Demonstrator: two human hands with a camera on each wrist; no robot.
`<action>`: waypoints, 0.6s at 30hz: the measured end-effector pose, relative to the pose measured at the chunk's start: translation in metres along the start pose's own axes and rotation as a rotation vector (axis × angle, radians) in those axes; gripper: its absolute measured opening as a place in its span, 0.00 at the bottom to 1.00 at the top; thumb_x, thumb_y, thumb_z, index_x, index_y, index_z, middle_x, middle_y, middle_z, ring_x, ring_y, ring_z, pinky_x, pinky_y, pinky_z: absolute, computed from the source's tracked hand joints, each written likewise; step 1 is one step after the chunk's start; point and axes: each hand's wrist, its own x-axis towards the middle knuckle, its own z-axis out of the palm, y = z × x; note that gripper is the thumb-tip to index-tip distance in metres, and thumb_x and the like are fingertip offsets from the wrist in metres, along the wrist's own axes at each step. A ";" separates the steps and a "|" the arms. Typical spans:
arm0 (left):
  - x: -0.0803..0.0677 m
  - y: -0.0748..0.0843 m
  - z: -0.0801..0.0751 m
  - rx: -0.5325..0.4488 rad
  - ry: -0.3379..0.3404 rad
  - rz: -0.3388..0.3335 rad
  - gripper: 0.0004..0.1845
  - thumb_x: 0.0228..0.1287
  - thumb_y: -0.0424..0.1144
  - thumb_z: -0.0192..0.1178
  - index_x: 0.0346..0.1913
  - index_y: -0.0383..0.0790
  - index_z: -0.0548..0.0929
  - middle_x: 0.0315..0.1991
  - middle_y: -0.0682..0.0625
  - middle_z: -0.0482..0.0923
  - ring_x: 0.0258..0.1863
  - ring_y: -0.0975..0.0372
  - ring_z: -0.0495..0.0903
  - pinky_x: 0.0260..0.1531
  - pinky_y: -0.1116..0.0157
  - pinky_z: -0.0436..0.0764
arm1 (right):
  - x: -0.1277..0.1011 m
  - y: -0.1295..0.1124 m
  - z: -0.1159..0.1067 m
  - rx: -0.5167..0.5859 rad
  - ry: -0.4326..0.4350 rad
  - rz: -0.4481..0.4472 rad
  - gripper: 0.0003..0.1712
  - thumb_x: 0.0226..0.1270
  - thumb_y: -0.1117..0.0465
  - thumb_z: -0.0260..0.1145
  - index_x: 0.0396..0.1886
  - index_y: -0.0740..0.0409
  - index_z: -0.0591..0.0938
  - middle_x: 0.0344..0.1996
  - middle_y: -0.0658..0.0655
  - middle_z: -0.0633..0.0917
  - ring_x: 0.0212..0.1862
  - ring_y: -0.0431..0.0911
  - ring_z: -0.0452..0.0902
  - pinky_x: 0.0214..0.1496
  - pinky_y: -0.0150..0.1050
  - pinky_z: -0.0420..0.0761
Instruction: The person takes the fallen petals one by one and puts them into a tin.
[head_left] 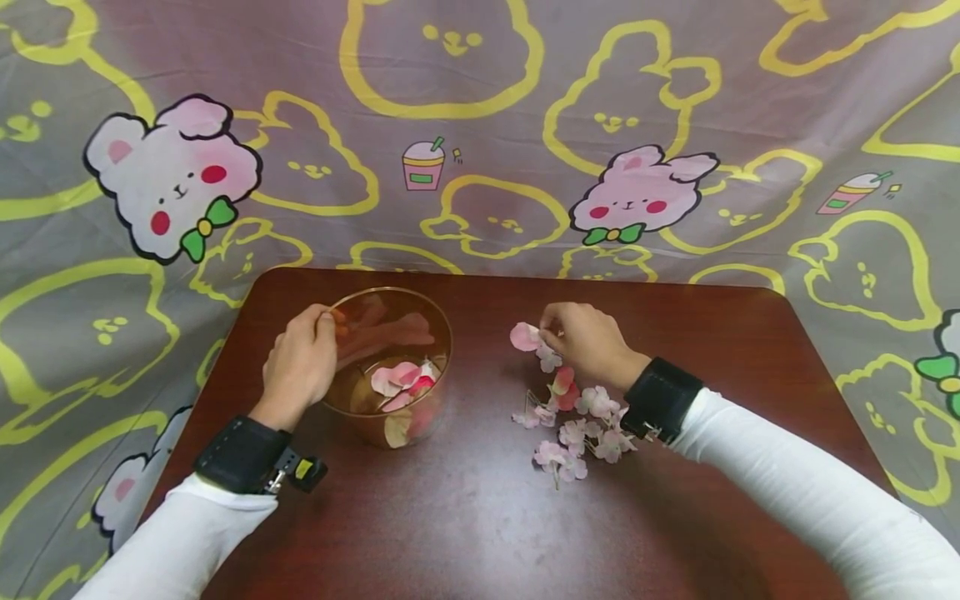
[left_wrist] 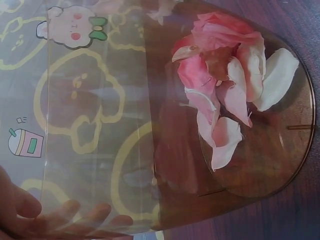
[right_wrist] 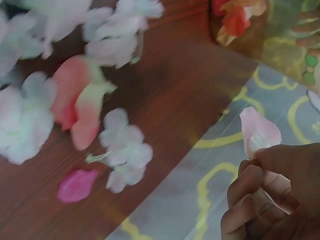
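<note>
Item 1: left hand (head_left: 302, 360). I see it curled over the near-left rim of the glass bowl (head_left: 438, 333), fingers inside the wall and thumb outside, gripping the rim. In the left wrist view the fingertips (left_wrist: 60, 215) show through the clear wall.

Item 2: glass bowl. Amber-tinted, upright on the counter (head_left: 465, 517), left of centre. It holds loose petals (head_left: 401, 379), pink, white and red, heaped on the bottom; the left wrist view shows them (left_wrist: 225, 95) bunched against one side.

Item 3: right hand (head_left: 588, 342). Fingers bent, pinching one pale pink petal (head_left: 524, 336) at its base. The right wrist view shows the petal (right_wrist: 259, 131) standing up from between fingertip and thumb, held above the counter and apart from the bowl.

Item 4: blossom sprig (head_left: 573, 417). Pale pink flowers on thin stems, lying on the counter just under and beside the right wrist, with a red-pink petal (head_left: 564, 387) among them. A single magenta petal (right_wrist: 76, 184) lies on the wood in the right wrist view.

Item 5: cloth backdrop (head_left: 480, 125). Grey, printed with bunnies and yellow outlines, hanging behind the counter.
</note>
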 end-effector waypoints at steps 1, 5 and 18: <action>0.000 0.000 0.000 0.000 0.001 -0.001 0.28 0.82 0.52 0.28 0.64 0.43 0.75 0.62 0.37 0.78 0.60 0.35 0.76 0.51 0.36 0.71 | 0.000 -0.003 0.000 0.010 -0.001 -0.007 0.07 0.70 0.59 0.67 0.41 0.56 0.86 0.37 0.54 0.89 0.37 0.46 0.82 0.32 0.39 0.79; 0.000 0.000 0.000 -0.001 -0.001 -0.002 0.28 0.82 0.52 0.28 0.65 0.43 0.74 0.63 0.36 0.77 0.60 0.35 0.76 0.50 0.36 0.71 | -0.001 -0.017 0.000 0.033 0.008 -0.039 0.06 0.70 0.59 0.67 0.40 0.55 0.87 0.37 0.53 0.89 0.36 0.45 0.82 0.30 0.37 0.77; -0.001 0.000 0.000 -0.008 0.010 0.001 0.28 0.82 0.52 0.28 0.62 0.43 0.76 0.59 0.38 0.80 0.57 0.37 0.78 0.48 0.39 0.71 | -0.004 -0.052 -0.006 0.036 0.078 -0.144 0.04 0.70 0.60 0.66 0.36 0.52 0.86 0.32 0.49 0.88 0.30 0.41 0.77 0.28 0.37 0.74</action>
